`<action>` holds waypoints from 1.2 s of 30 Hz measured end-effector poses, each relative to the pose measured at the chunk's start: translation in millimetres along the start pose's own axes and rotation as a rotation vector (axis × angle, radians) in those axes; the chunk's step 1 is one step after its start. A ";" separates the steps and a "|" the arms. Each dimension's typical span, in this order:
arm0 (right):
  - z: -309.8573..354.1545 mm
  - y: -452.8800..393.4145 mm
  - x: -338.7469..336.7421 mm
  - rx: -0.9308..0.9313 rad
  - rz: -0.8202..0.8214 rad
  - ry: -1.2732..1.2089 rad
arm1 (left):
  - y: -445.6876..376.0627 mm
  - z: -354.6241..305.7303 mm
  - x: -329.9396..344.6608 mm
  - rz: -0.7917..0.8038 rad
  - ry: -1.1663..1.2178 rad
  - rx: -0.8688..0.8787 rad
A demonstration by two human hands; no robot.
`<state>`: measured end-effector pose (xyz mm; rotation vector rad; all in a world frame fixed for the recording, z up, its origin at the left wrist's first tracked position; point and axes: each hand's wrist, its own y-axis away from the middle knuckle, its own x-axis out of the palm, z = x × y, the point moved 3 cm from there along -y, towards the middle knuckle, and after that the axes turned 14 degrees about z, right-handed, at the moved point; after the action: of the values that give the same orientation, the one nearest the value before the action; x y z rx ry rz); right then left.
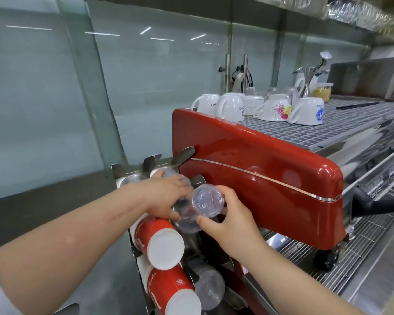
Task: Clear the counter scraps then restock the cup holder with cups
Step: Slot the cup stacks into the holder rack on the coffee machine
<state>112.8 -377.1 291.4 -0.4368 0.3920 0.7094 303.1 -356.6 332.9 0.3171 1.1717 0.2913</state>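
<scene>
A metal cup holder (187, 153) stands at the left end of a red espresso machine. Its slots hold stacks of red paper cups (162, 244) and clear plastic cups (208, 289), bottoms facing me. My right hand (228, 226) grips a stack of clear plastic cups (207, 201) by its bottom end, beside the holder. My left hand (168, 196) reaches across the holder's upper slots and holds a second clear cup stack (188, 223) just below the first. More clear cups (132, 179) sit in the top left slot.
The red espresso machine (259, 169) fills the right side, with white mugs (228, 108) upside down on its grey top grille. A glass partition (77, 87) stands to the left. A steel drip grate (350, 258) lies under the machine. Glasses hang on the shelf above.
</scene>
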 end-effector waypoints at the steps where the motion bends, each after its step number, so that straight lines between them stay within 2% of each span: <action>1: -1.4 0.4 0.6 -0.003 -0.004 0.003 | 0.4 1.3 1.5 0.015 -0.018 -0.016; 5: -6.4 0.0 3.0 0.003 -0.007 0.040 | 3.2 8.7 0.8 0.070 -0.068 -0.066; 19: -19.3 -23.8 24.4 0.053 0.082 0.199 | 0.1 32.2 17.3 0.006 -0.046 -0.074; 30: -25.9 -55.0 51.0 0.129 0.261 0.594 | -5.1 34.1 26.5 -0.064 0.025 -0.054; 36: -36.4 -62.3 58.2 0.145 0.292 0.620 | -4.8 33.8 27.4 -0.070 0.050 -0.055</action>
<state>189.2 -406.7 248.1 -0.4620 1.1016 0.8137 344.7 -353.6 319.6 0.2218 1.2196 0.2711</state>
